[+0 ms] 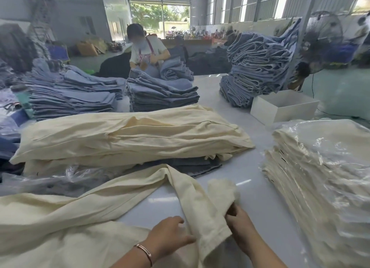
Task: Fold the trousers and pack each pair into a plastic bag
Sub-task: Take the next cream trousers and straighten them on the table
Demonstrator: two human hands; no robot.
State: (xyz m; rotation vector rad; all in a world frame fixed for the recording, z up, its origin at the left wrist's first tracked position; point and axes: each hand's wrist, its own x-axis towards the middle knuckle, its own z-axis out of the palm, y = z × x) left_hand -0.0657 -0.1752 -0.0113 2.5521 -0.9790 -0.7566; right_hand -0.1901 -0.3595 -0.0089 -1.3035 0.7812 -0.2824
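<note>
Trousers in hand (100,213): cream pair, lying loose across the near edge of the white table (254,179) — one leg runs up to a bend near the middle, then back down twd the person.
Right hand (239,225): fingers curled, pinching the cream cloth at the leg's right edge, just below a lifted, blurred end of fabric.
Left hand (170,234): fingers slightly bent, laid on the leg's left edge, thumb out twd the cloth; can't tell if it really grips. Bracelet (144,254) on that wrist.
Cream stack (130,135): unbagged trousers piled long-wise just behind, w/ grey cloth under the right end.
Packed pile (320,177): cream pairs in clear plastic bags, stacked at the right.
Loose bags (50,182): clear plastic, left of centre, betw. the stack and the pair in hand.
Denim stacks (160,94): blue, further back — several piles.
White box (280,107): open, beside the tall denim pile.
Other worker (148,51): at the far side, handling denim.
</note>
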